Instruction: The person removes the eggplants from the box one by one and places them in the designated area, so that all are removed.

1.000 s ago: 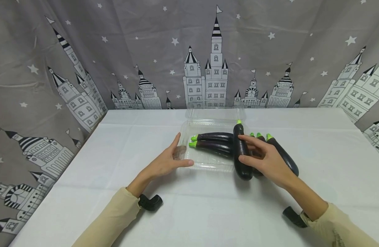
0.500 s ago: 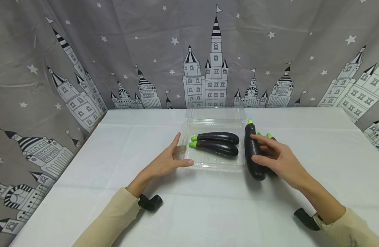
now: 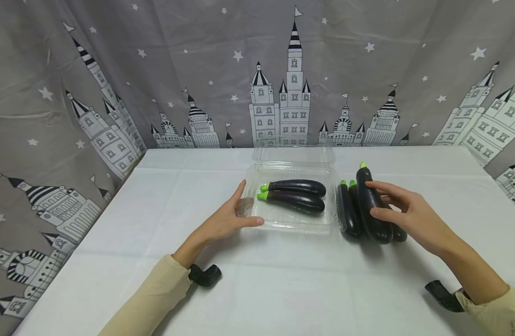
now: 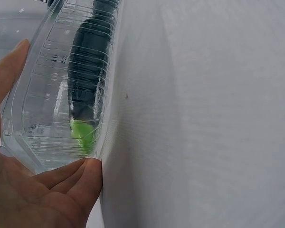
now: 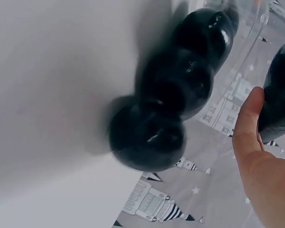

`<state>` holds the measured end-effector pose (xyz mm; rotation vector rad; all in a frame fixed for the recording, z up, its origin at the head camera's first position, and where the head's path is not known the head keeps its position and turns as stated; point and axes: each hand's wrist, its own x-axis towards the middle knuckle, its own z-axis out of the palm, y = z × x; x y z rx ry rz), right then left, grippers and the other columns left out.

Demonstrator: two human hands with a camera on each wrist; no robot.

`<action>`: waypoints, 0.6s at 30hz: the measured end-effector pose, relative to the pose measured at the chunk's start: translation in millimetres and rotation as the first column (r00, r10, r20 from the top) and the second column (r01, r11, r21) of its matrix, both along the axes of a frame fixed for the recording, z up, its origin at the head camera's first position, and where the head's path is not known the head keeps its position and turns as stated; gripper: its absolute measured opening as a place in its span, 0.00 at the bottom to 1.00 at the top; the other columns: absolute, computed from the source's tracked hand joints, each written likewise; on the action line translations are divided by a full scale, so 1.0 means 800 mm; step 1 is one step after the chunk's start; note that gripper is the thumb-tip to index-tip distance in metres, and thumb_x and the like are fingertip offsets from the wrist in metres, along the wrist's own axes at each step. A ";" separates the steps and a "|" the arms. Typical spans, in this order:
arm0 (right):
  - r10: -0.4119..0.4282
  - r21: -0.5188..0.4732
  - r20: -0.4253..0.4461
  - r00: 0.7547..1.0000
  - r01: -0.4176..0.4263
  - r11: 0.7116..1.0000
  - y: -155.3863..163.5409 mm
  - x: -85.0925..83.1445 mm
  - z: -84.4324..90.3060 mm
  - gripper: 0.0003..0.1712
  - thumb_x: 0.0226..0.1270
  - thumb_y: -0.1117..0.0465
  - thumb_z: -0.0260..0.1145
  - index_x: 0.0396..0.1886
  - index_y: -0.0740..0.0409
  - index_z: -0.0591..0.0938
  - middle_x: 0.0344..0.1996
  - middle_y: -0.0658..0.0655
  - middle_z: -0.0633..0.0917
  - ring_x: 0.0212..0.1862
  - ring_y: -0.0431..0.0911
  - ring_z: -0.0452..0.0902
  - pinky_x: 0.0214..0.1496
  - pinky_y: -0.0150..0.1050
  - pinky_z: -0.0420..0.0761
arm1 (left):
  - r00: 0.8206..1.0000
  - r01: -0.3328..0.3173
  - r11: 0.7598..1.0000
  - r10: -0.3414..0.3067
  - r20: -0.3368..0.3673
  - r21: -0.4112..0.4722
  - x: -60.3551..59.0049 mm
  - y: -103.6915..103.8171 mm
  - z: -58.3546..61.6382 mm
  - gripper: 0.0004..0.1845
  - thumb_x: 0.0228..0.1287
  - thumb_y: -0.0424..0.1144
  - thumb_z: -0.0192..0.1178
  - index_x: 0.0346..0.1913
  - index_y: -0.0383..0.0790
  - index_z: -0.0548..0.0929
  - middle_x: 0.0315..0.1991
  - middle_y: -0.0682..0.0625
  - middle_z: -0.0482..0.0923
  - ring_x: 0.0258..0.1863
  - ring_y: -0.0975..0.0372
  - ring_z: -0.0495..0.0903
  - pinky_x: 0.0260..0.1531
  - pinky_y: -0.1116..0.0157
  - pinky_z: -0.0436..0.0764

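Eggplant (image 3: pixel 372 205) in my right hand (image 3: pixel 413 215) sits to the right of the clear plastic tray (image 3: pixel 292 225), its long axis running away from me with the green stem (image 3: pixel 362 165) at the far end. My right fingers (image 3: pixel 383 188) and thumb curl round its middle; it lies over the other eggplants (image 3: pixel 349 211) heaped on the tabletop (image 3: pixel 257 289) just beside the tray's right wall. From the right wrist view I see their dark rounded ends (image 5: pixel 173 90) bunched together, and the one I hold beside my thumb (image 5: pixel 249 123).

My left hand (image 3: pixel 224 220) is at the tray's left end, fingers relaxed and straight, touching its ribbed wall (image 4: pixel 61 109); it grips nothing. Inside the tray two eggplants (image 3: pixel 294 195) lie crosswise, stems pointing left toward that hand.

So the tray lies to the left of the held eggplant, whose axis is roughly square to the two already inside. The right hand is the nearer one. The tray's right wall stands between, and its open lid (image 3: pixel 293 153) rises at the back.
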<state>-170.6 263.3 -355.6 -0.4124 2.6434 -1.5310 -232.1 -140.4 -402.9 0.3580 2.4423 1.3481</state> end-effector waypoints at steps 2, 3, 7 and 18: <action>0.005 0.000 0.000 1.000 -0.005 1.000 0.005 0.000 -0.001 0.32 0.72 0.59 0.63 0.74 0.49 0.68 0.59 0.58 0.76 0.56 0.39 0.73 0.48 0.28 0.75 | 1.000 -0.001 1.000 0.001 0.001 -0.002 0.000 0.000 0.000 0.65 0.52 0.60 0.72 0.80 0.56 0.34 0.78 0.40 0.44 0.76 0.49 0.42 0.70 0.42 0.45; 0.008 -0.003 -0.003 1.000 -0.008 1.000 0.007 0.000 -0.002 0.32 0.72 0.59 0.63 0.73 0.49 0.68 0.59 0.57 0.76 0.56 0.39 0.73 0.48 0.28 0.75 | 1.000 -0.003 1.000 0.003 0.002 -0.004 0.000 0.000 0.000 0.65 0.52 0.60 0.72 0.80 0.56 0.34 0.78 0.40 0.44 0.76 0.49 0.42 0.70 0.42 0.45; 0.009 0.003 -0.023 1.000 -0.009 1.000 0.017 -0.001 -0.004 0.31 0.72 0.60 0.63 0.73 0.50 0.69 0.60 0.53 0.76 0.57 0.37 0.73 0.50 0.25 0.72 | 1.000 -0.008 1.000 0.008 0.006 -0.006 0.000 -0.001 0.001 0.65 0.51 0.60 0.73 0.80 0.57 0.34 0.78 0.39 0.46 0.76 0.49 0.43 0.69 0.42 0.46; -0.040 0.019 -0.017 0.999 0.040 0.999 0.050 -0.007 -0.013 0.30 0.72 0.61 0.62 0.73 0.51 0.69 0.59 0.45 0.73 0.58 0.34 0.67 0.50 0.22 0.67 | 1.000 0.000 1.000 0.000 0.007 -0.004 0.000 0.000 0.001 0.65 0.52 0.60 0.72 0.79 0.58 0.34 0.78 0.39 0.45 0.76 0.49 0.44 0.69 0.42 0.47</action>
